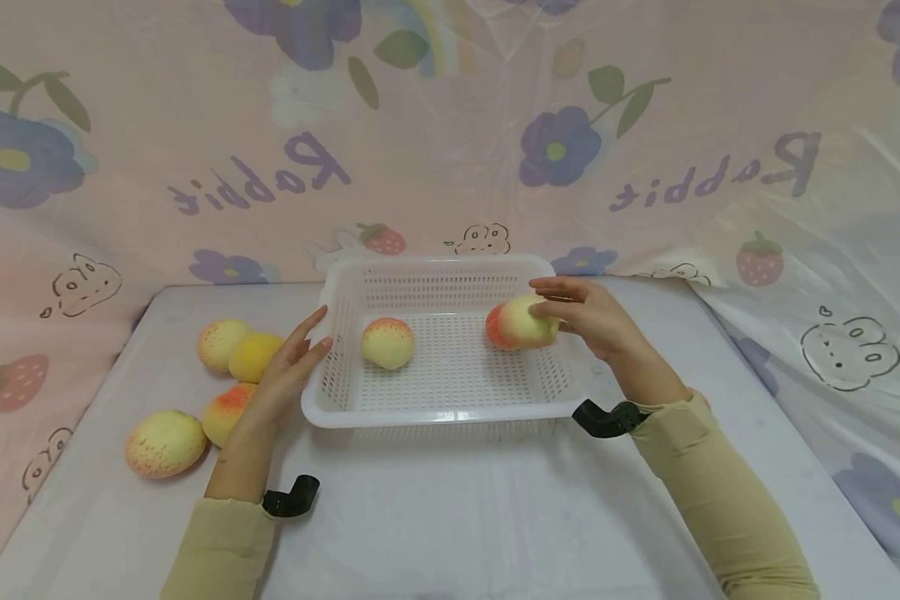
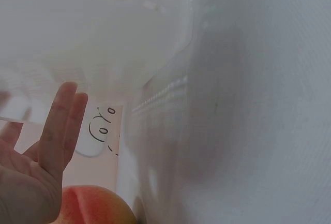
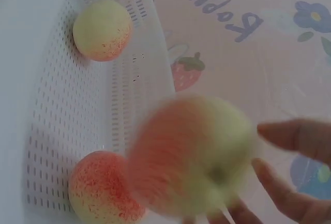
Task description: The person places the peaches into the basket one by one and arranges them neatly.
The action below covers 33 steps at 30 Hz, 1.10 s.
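A white perforated plastic basket (image 1: pixel 453 417) stands on the table. My left hand (image 1: pixel 288 371) rests against its left side with straight fingers; in the left wrist view these fingers (image 2: pixel 54 136) lie near the translucent wall. At the basket's right end, my right hand (image 1: pixel 596 321) is beside a yellow-and-red peach (image 1: pixel 531 321). The right wrist view shows this peach (image 3: pixel 194 157) blurred, above the basket, with my spread fingertips (image 3: pixel 269 130) around its side. Below it lies a redder peach (image 3: pixel 103 188), partly hidden. Another peach (image 1: pixel 387 343) sits in the basket's left part.
Left of the basket, several fruits lie on the table (image 1: pixel 450 517): a pale peach (image 1: pixel 165 444), a red-orange peach (image 1: pixel 227 412) partly behind my left arm, a yellow fruit (image 1: pixel 255 357) and another peach (image 1: pixel 221 344). A printed curtain (image 1: pixel 435 167) hangs behind.
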### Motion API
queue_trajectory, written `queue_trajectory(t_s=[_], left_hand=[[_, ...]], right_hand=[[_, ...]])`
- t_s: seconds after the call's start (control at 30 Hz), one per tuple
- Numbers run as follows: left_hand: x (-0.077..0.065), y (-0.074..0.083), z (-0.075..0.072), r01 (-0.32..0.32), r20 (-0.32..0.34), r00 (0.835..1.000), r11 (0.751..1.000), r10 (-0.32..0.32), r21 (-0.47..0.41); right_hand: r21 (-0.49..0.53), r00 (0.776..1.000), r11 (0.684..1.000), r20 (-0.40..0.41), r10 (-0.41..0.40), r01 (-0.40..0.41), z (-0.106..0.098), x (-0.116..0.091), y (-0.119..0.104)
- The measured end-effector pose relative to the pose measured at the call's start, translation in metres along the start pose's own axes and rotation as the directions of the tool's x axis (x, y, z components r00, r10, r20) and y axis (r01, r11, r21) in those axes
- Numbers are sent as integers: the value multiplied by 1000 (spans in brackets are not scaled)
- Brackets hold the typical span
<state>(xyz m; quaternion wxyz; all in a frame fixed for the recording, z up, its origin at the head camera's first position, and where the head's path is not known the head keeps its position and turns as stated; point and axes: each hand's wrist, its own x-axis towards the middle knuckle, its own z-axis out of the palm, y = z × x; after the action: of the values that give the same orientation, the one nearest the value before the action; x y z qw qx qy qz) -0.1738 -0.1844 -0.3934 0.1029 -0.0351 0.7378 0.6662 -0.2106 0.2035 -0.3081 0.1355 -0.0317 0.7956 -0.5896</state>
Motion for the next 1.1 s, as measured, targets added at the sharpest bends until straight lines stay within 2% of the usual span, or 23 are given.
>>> queue_trajectory(t_s=[0.13, 0.4, 0.6, 1.1], left_hand=[[0, 0, 0, 6, -3, 1000, 1000, -6, -2], [-3, 3, 1, 9, -4, 1000, 1000, -9, 15], [-6, 4, 0, 6, 0, 1000, 1000, -6, 24], [-2, 0, -1, -5, 7, 1000, 1000, 5, 21]], right_hand=[[107, 1000, 994, -27, 10, -7, 0, 0, -1], [187, 998, 982, -52, 45, -35, -1, -1, 5], [186, 998, 982, -55, 44, -33, -5, -5, 11], [186, 989, 981, -121, 80, -56, -40, -27, 35]])
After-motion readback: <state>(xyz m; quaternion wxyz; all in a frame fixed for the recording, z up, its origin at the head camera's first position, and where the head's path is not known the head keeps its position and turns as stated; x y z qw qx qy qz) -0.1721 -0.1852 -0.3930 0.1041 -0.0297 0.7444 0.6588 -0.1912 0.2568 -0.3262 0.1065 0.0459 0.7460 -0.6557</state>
